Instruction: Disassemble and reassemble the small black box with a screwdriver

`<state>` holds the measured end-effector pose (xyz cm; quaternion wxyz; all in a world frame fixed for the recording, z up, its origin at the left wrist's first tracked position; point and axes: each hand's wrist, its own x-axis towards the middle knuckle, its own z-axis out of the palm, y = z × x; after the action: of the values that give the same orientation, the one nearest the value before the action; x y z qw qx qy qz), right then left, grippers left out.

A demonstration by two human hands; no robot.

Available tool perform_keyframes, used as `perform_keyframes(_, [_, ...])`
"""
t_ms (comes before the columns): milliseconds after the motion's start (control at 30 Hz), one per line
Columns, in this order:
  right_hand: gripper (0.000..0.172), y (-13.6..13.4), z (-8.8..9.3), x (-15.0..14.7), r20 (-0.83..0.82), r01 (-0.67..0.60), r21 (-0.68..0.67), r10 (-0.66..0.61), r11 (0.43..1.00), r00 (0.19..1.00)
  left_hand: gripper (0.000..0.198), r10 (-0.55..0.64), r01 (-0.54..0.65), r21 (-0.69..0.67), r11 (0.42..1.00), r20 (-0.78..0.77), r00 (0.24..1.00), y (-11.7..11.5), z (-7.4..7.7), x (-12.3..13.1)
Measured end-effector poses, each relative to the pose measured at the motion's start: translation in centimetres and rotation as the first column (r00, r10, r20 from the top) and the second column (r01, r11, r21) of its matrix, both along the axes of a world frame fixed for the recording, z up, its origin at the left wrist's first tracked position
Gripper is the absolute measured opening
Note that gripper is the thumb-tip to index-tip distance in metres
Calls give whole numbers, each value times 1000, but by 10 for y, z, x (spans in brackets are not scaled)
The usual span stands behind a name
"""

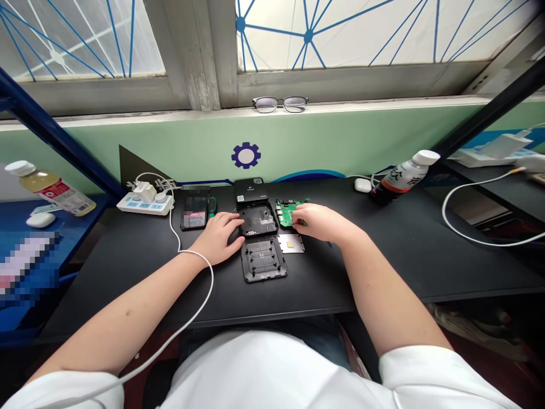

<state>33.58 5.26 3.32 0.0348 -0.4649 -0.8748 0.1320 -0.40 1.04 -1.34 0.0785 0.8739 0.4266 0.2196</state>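
My left hand (219,237) rests at the left side of an open black plastic casing (259,218), fingers spread, fingertips touching its edge. My right hand (313,220) is closed in a pinch at the right edge of a green circuit board (284,213), covering part of it. The board is just right of the casing. Below it lies a silver metal plate (291,243) with a yellowish square. A black cover (264,260), inner side up, lies in front of the casing. Behind the casing is a black box-like part (251,191) with a small label.
A phone (195,209) with a green-handled tool (212,206) beside it and a power strip (145,203) are at left. A white cable (208,289) crosses my left forearm. A dark drink bottle (402,177) and a white earbud case (363,184) stand at right. Glasses (280,104) lie on the sill.
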Motion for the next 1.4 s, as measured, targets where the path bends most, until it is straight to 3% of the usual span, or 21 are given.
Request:
perform_keyframes(133, [13,-2,-3,-2,-243,100,165,-57,981,968,39,32,-32,3,999,-22,999,2,-5,0])
perform_keyframes(233, [13,-3,-9,-9,-416,160,187,-69,969,907,39,37,-37,-6,999,-27,999,3,-5,0])
perform_keyframes(367, [9,-10,-16,-25,-538,54,221,75,974,840,37,42,-43,-27,999,-35,999,2,-4,1])
perform_keyframes(533, [10,-26,-26,-53,-422,-63,325,204,944,884,32,50,-50,-2,999,-21,999,1,-5,3])
perform_keyframes(867, [17,-34,-38,-80,-156,-103,345,165,933,974,24,48,-48,-15,999,71,996,8,-10,1])
perform_keyframes(1100, [13,-34,-37,-78,-111,-169,283,208,944,972,26,70,-65,-42,997,113,991,8,-10,1])
perform_keyframes(1400, [19,-31,-37,-80,-133,-146,265,186,953,973,18,29,-24,-50,998,97,995,6,-4,2])
